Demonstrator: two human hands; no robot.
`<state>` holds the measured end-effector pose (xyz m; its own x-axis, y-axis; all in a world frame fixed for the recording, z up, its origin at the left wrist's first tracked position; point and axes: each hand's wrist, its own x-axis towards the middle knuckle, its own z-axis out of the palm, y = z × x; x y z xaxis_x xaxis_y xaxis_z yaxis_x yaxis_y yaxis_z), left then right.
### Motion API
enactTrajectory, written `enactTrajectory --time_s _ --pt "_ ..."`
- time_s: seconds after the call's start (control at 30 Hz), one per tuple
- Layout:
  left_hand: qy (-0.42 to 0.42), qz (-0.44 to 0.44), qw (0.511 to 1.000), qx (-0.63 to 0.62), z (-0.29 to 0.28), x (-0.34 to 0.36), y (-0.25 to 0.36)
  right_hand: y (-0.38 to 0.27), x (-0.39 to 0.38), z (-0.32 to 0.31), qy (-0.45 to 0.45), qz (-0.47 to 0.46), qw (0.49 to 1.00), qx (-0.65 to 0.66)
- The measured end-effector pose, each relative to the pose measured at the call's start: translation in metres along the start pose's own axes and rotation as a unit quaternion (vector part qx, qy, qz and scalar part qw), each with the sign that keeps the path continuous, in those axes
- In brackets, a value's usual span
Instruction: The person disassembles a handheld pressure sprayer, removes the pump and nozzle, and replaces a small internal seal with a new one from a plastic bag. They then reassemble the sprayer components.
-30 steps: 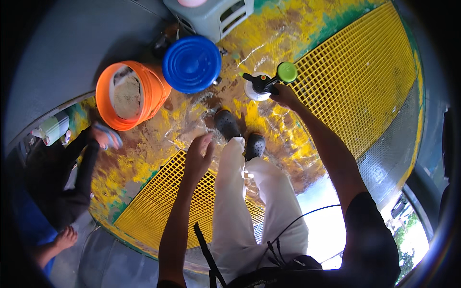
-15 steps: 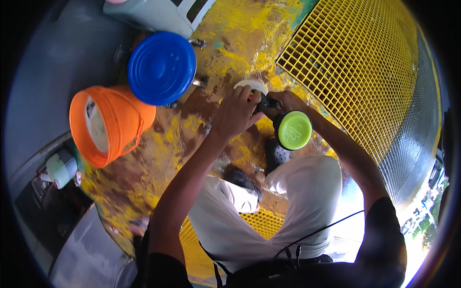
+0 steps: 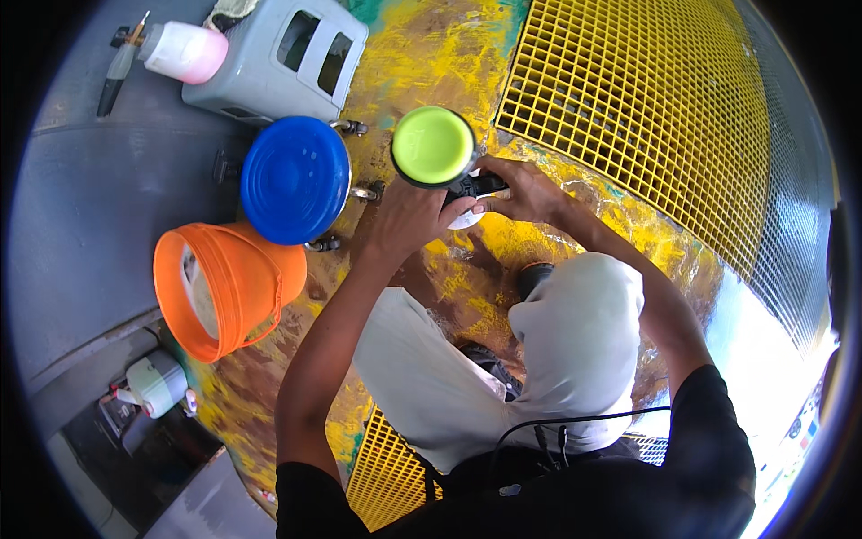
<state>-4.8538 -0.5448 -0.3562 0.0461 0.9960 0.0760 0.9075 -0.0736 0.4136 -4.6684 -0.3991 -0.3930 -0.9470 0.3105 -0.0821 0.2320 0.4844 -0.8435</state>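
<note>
My left hand (image 3: 416,214) is wrapped on the near side of a black tool (image 3: 469,187) with a round green cap (image 3: 434,145), which hides some of the fingertips. My right hand (image 3: 521,189) grips the tool's short black handle from the right. A white round part (image 3: 462,218) shows beneath the tool, low over or on the paint-streaked floor, partly covered by my fingers; I cannot tell whether it touches the floor. My bent legs in pale trousers lie just below my hands.
A blue round seat on casters (image 3: 289,178) and an orange bucket (image 3: 265,287) are at left. Behind stands a grey plastic stool (image 3: 247,81) beside a pink-filled bottle (image 3: 184,54). Yellow grating (image 3: 628,117) borders the right. A white container (image 3: 154,384) sits lower left.
I have crouched. My left hand came up onto the tool, and the green cap swung from lower right to upper left. The other person's arms at left have left view.
</note>
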Motion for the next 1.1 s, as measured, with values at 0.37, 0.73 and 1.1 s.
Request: enactTrajectory --time_s 0.37,0.73,1.1 --pt "0.069 -0.01 0.976 -0.208 0.019 -0.007 -0.014 -0.011 0.006 0.019 0.118 -0.014 0.993 0.012" --pt "0.062 -0.111 0.964 -0.233 0.017 -0.008 -0.003 -0.001 0.013 0.027 0.181 0.006 0.983 0.034" --pt "0.029 -0.17 0.962 -0.21 0.011 -0.013 -0.002 -0.006 0.012 0.015 0.044 0.096 0.994 -0.006"
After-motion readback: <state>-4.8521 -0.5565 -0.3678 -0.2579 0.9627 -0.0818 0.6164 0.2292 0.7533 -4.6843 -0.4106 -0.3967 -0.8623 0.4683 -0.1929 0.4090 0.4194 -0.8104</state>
